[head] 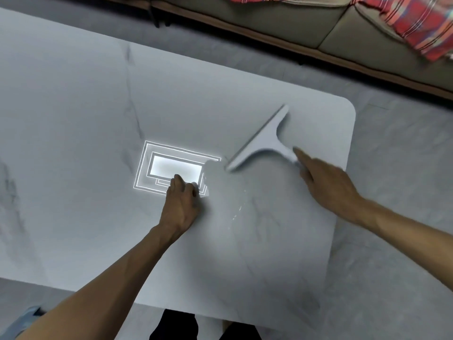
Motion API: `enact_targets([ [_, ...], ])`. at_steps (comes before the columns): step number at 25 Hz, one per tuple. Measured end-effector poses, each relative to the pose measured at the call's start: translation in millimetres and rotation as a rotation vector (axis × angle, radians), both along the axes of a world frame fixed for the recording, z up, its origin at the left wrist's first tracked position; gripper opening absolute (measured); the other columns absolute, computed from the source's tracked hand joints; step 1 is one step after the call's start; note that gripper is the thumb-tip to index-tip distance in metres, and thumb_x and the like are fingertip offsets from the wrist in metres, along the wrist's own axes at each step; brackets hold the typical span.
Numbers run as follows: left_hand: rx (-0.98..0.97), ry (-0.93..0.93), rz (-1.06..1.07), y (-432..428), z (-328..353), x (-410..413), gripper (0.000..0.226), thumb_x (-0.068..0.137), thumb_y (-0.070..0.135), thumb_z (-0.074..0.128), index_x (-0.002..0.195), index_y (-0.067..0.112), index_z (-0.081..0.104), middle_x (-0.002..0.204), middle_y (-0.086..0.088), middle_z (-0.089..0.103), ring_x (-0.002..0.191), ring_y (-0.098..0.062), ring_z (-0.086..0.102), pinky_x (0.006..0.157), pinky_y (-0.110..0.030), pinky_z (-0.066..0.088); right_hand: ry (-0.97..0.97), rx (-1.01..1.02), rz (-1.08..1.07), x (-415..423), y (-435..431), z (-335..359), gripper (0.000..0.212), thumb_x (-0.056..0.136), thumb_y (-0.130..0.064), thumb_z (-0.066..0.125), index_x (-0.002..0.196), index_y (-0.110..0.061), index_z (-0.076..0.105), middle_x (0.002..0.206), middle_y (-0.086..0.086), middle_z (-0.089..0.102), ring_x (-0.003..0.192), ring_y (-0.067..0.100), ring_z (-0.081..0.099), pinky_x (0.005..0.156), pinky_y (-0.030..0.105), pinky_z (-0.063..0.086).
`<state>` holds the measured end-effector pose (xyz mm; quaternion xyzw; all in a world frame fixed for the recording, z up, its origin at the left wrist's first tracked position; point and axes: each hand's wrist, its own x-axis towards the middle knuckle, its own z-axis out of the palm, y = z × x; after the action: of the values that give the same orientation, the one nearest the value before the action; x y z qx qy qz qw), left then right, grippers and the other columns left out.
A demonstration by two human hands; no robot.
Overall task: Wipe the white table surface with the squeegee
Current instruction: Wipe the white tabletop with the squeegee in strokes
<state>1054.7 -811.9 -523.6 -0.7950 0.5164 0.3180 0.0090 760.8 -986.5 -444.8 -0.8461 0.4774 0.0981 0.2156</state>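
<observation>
- I see the squeegee [266, 141] lying on the white table [73, 106], toward its right end, blade running diagonally from upper right to lower left.
- The blade's lower tip sits just beside the bright reflection [171, 168] of a ceiling light on the tabletop.
- My right hand [326, 185] is on the squeegee's short handle; the index finger lies straight along it, the rest of the fingers wrap under, closed on the handle.
- My left hand [182, 200] rests on the table near the middle, fingers curled together into a loose fist; something pale shows at the knuckles, but I cannot tell what it is.
- A faint streak of droplets [236, 212] lies on the surface between the two hands.
- Beyond the table's far edge stands a sofa [294, 23] with a red plaid cloth [416, 25] on it.
</observation>
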Motion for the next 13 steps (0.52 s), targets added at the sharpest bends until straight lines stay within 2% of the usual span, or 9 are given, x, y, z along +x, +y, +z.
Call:
enact_targets([
  [3, 0.021, 0.021, -0.068, -11, -1, -21, 0.026, 0.071, 0.002, 0.044, 0.094, 0.005, 0.054, 0.102, -0.019, 0.042, 0.094, -0.037, 0.043, 0.072, -0.034, 0.026, -0.063, 0.004, -0.252, 52, -63, -16, 0.052, 0.099, -0.023, 0.039, 0.149, -0.020, 0.024, 0.120, 0.024, 0.060, 0.105, 0.043, 0.056, 0.080, 0.041, 0.041],
  [6, 0.111, 0.023, -0.031, -19, -4, -32, 0.033, 0.080, 0.005, 0.041, 0.110, 0.002, 0.053, 0.126, -0.035, 0.036, 0.117, -0.049, 0.036, 0.094, -0.045, 0.037, -0.043, 0.065, -0.394, 72, -90, -29, 0.053, 0.095, -0.020, 0.038, 0.146, -0.023, 0.023, 0.119, 0.023, 0.059, 0.105, 0.045, 0.052, 0.074, 0.037, 0.036],
  [8, 0.146, 0.018, -0.020, -21, -3, -33, 0.030, 0.085, 0.007, 0.038, 0.111, 0.001, 0.052, 0.132, -0.039, 0.032, 0.123, -0.051, 0.032, 0.101, -0.048, 0.036, 0.005, 0.067, -0.349, 64, -77, -33, 0.057, 0.094, -0.017, 0.040, 0.147, -0.025, 0.021, 0.117, 0.022, 0.060, 0.101, 0.045, 0.054, 0.073, 0.038, 0.038],
  [11, 0.159, 0.011, -0.080, -20, -3, -29, 0.031, 0.080, 0.005, 0.040, 0.108, 0.000, 0.052, 0.134, -0.039, 0.030, 0.125, -0.050, 0.032, 0.101, -0.047, 0.037, 0.035, 0.053, -0.246, 25, -24, -29, 0.058, 0.099, -0.021, 0.040, 0.151, -0.026, 0.016, 0.108, 0.023, 0.063, 0.095, 0.041, 0.060, 0.077, 0.040, 0.042],
  [13, 0.154, 0.003, -0.103, -18, -2, -28, 0.031, 0.077, 0.004, 0.040, 0.105, 0.001, 0.054, 0.131, -0.039, 0.032, 0.122, -0.049, 0.033, 0.099, -0.046, 0.037, 0.065, 0.121, -0.218, -12, 19, -23, 0.057, 0.101, -0.026, 0.036, 0.153, -0.028, 0.012, 0.097, 0.014, 0.063, 0.084, 0.031, 0.061, 0.073, 0.036, 0.043],
])
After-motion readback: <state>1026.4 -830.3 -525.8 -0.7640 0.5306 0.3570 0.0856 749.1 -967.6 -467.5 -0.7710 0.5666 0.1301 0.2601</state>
